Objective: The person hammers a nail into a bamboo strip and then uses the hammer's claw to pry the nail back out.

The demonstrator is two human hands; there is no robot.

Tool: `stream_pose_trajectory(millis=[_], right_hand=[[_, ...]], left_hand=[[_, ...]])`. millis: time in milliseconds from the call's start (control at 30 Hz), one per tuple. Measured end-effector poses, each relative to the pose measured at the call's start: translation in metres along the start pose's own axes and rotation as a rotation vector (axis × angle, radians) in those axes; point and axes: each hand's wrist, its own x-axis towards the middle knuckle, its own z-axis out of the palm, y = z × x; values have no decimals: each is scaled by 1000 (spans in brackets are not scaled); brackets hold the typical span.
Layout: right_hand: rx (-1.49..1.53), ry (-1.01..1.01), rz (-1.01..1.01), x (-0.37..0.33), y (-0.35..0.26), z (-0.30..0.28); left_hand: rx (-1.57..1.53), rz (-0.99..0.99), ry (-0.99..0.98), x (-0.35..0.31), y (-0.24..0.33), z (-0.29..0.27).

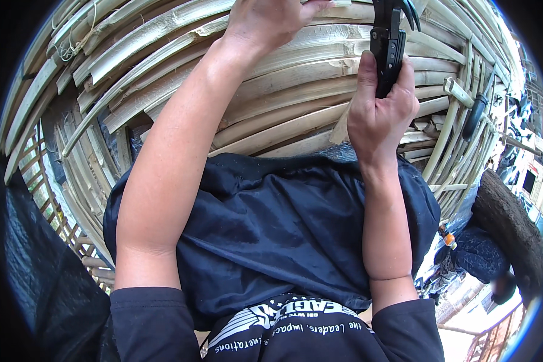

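My right hand (385,108) is wrapped round a black-handled multi-tool (387,57), held upright. A curved dark claw, like a hammer's, shows at the tool's top, which the upper edge of the picture cuts off. My left hand (265,24) reaches to the upper edge, its thumb stretched to the right beside a pale strip end (342,2). The other fingers of that hand are out of sight, so its grip cannot be made out. Beneath both hands lie curved, split bamboo strips (289,96), set side by side in overlapping rows.
Dark blue cloth (271,217) covers my lap. To the right, a black curved handle (476,114) rests by the bamboo. A thick brown log (507,223), a dark cloth bundle (479,253) and a small orange-and-white item (448,239) lie farther right. Dark sheeting (48,265) hangs at the left.
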Motion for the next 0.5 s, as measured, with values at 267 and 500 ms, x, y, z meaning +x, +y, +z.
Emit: stream_pose_trajectory(millis=[267,500], right_hand=[[-3,-22,5,-1,5,5],[4,-58,79,0,7,1]], left_hand=[[42,-33,-24,-1,1,0],[24,-85,-45,0,2,-1]])
